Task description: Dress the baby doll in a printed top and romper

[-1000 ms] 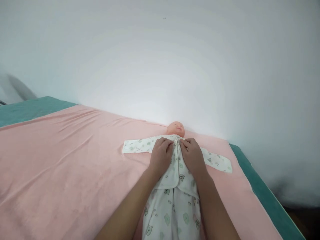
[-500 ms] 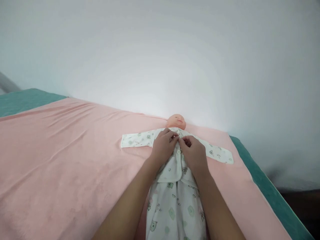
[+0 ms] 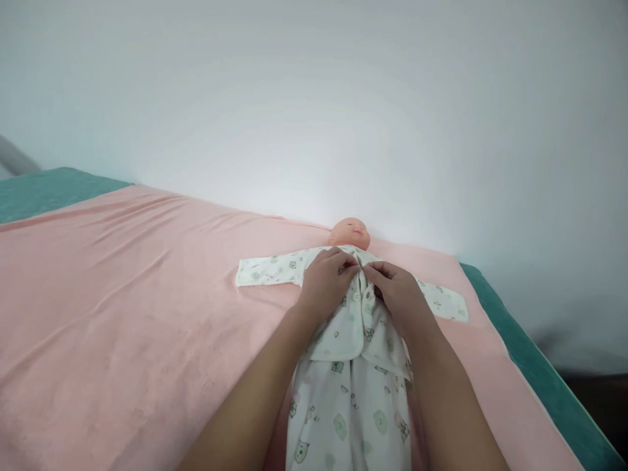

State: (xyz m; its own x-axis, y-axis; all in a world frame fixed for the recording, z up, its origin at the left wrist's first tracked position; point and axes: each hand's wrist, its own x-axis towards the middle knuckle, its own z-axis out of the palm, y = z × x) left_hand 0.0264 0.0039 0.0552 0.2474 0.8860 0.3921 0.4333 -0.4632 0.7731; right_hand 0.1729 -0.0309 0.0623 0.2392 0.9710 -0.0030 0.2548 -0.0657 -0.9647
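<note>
A baby doll [image 3: 350,233] lies on its back, its head toward the wall. It wears a white baby shirt [image 3: 338,337] with small green and grey animal prints and both sleeves spread sideways. Matching trousers [image 3: 360,412] cover its legs. My left hand [image 3: 328,278] pinches the front edge of the shirt near the neck. Opposite it, my right hand [image 3: 397,291] pinches the other front edge. Below my fingers a button [image 3: 356,297] shows on the placket. What lies between the fingertips is too small to make out.
A pink sheet [image 3: 147,327] with some creases lies beneath the doll. Green surface [image 3: 530,333] shows at the right edge and the far left. A pale wall [image 3: 314,111] rises right behind the doll's head. Something dark stands at the lower right.
My right hand has shifted a little to the right, drawing that side of the shirt with it. A narrow gap now shows between the two front edges.
</note>
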